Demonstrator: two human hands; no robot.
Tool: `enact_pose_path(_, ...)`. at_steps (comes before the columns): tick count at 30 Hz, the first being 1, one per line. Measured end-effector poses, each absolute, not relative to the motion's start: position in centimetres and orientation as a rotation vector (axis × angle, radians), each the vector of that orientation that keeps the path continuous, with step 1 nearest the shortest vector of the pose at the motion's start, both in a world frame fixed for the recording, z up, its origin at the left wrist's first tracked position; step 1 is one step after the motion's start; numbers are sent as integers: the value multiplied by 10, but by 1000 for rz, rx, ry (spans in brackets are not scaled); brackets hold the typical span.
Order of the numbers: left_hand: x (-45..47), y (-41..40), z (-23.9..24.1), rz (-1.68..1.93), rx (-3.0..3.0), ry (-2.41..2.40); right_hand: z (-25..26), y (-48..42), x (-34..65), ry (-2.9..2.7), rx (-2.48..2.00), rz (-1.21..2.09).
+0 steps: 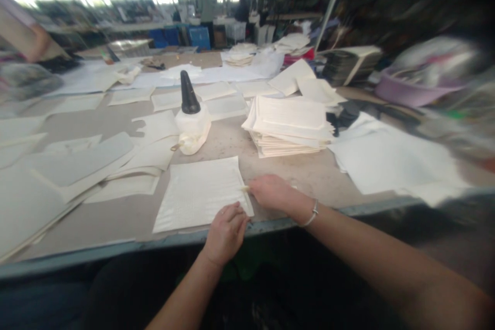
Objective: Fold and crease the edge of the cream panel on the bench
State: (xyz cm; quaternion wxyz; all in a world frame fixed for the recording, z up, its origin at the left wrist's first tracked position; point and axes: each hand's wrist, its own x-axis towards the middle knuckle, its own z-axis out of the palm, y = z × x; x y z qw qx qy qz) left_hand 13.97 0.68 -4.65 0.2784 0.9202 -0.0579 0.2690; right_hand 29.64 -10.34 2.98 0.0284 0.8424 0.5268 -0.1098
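Observation:
A cream rectangular sheet [201, 191], fabric or thin leather, lies flat at the table's front edge. My left hand [228, 227] is closed at its near right corner, fingers pressed together on the edge. My right hand [273, 192] is closed just beyond the sheet's right edge. From its fingertips a short, pale yellowish piece sticks out over that edge; its kind is too blurred to tell. Behind the sheet stands a white plastic container [193, 126] with a tall black cone [188, 94] on top.
A stack of cream pieces [288, 124] sits behind my right hand. Loose white sheets [394, 154] lie to the right, overlapping panels [88, 165] to the left. Farther back are a purple basin [413, 87] and another person's arm [36, 41]. The table edge [96, 255] runs close in front.

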Motion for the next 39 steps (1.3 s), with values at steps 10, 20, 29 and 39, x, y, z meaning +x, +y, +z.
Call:
enact_pose_path(10,135,5,-40,648,2414,-92,21,-153,261,1790,2765,-557)
enact_pose_path(20,57,-6,9,562,837,848,-13,-163,291,1110,3571,-1407)
enact_pose_path(29,69,7,30,587,337,935,-4,-150,281,982,3589,-1469)
enact_pose_path(39,119,24,21,563,619,995,0,-148,277,1425,3514,-1459)
